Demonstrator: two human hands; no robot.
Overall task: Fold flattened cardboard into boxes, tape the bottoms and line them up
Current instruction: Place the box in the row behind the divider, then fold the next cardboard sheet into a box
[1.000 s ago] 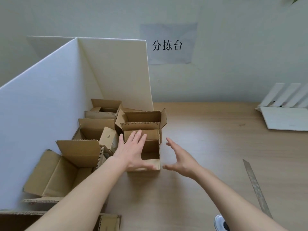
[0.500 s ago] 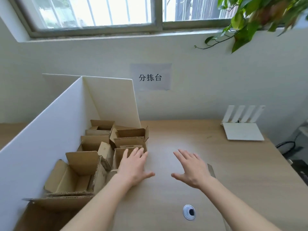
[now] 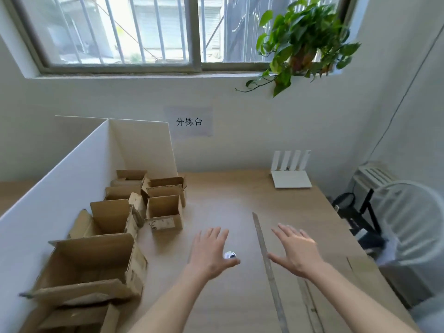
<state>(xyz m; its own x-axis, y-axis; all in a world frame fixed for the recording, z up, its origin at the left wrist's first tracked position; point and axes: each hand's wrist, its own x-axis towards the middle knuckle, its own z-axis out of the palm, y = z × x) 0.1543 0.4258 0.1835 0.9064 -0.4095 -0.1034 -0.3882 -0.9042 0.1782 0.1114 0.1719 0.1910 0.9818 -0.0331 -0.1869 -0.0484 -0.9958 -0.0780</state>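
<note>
Both hands, left hand and right hand, spread and empty; small box placed, so I'd next fetch what looks like flat cardboard.

Your desk, wood-topped.
On it you have open cardboard boxes left, a long ruler centre, a white router far right.

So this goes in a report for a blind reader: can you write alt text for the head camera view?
Two empty hands, left and right, hover open over a wooden desk. Folded cardboard boxes stand in rows at left against a white partition. A long metal ruler lies between the hands, below a window and plant.
</note>
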